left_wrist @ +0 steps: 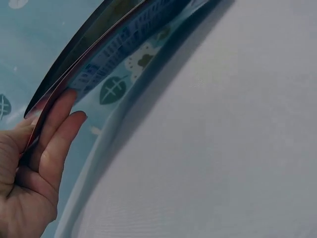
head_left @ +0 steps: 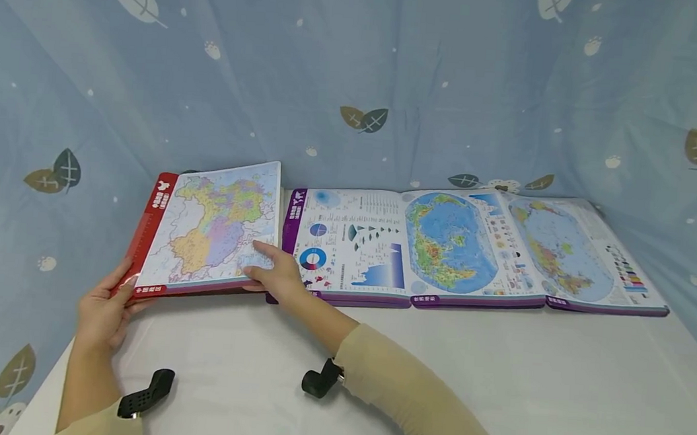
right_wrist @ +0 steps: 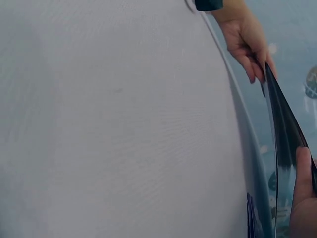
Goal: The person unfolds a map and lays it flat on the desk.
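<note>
A folded map (head_left: 220,225) with a red border is tilted at the left of the row, its lower edge raised. My left hand (head_left: 102,311) grips its lower left corner, with the thumb on the face and the fingers behind. In the left wrist view this hand (left_wrist: 37,173) pinches the edge of the folded layers. On the lower right edge of the same map is my right hand (head_left: 280,277), with a finger and thumb on the printed face. The right wrist view shows this hand (right_wrist: 304,198) at the dark folded edge; its other fingers are mostly hidden.
To the right, a purple-bordered world map (head_left: 452,245) lies unfolded in several panels against the blue leaf-patterned cloth (head_left: 359,63). A white tabletop (head_left: 240,372) stretches in front. Each sleeve has a black wrist camera (head_left: 146,395).
</note>
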Tool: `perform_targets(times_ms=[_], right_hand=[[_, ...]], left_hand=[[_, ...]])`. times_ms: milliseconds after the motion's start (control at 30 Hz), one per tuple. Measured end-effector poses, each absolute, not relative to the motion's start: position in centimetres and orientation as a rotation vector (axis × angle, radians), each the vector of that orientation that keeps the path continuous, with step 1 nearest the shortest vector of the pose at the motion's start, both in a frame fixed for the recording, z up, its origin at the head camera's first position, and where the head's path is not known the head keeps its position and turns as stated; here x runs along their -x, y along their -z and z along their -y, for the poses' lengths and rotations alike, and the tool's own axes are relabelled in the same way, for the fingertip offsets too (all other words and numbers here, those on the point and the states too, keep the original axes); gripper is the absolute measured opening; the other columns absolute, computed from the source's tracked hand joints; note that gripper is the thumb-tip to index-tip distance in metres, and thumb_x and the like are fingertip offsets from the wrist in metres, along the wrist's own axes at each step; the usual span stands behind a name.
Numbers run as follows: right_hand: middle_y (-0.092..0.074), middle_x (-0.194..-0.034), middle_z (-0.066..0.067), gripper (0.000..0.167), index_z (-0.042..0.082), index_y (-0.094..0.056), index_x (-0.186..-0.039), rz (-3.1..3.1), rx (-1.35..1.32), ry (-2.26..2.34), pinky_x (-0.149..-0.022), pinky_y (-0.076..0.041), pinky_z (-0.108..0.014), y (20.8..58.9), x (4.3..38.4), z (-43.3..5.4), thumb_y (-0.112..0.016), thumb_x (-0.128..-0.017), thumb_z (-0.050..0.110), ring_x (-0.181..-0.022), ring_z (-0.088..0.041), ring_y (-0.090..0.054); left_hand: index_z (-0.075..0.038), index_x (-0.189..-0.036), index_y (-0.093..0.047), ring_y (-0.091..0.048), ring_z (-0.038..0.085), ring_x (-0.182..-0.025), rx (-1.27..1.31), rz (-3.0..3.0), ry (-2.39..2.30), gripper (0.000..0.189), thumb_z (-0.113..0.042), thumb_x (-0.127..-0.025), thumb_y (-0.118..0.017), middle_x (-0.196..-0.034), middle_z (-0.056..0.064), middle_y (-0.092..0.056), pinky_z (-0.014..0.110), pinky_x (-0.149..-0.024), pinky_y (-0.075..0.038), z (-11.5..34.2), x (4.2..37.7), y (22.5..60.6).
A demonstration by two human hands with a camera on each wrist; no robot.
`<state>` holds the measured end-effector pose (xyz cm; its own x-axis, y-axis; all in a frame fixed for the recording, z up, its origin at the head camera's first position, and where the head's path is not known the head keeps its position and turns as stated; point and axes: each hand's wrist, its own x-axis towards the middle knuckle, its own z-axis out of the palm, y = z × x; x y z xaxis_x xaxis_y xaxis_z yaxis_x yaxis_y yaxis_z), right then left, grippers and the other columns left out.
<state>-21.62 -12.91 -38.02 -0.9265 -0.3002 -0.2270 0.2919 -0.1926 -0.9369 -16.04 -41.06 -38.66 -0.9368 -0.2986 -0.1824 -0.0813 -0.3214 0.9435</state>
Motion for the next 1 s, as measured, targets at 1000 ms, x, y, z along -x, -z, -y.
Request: perform_targets(times_ms=[1000], right_hand=[[-0.033,-0.152,-0.009,0.057,0.02,-0.049,-0.138,-1.963,0.059,2.072,-0.066,-0.058,-0.024,38.2,20.5,7.8,-0.066,-0.087,0.005,-0.072,-0.021,-0.071]], left_hand=[[-0.028,-0.144,-0.037,-0.066,0.002,-0.085,-0.422,1.922,2.351,0.058,-0.023,-0.091,-0.061,-0.153,0.007,-0.018,0.023,-0.069,-0.056,36.4,17.5,38.8]])
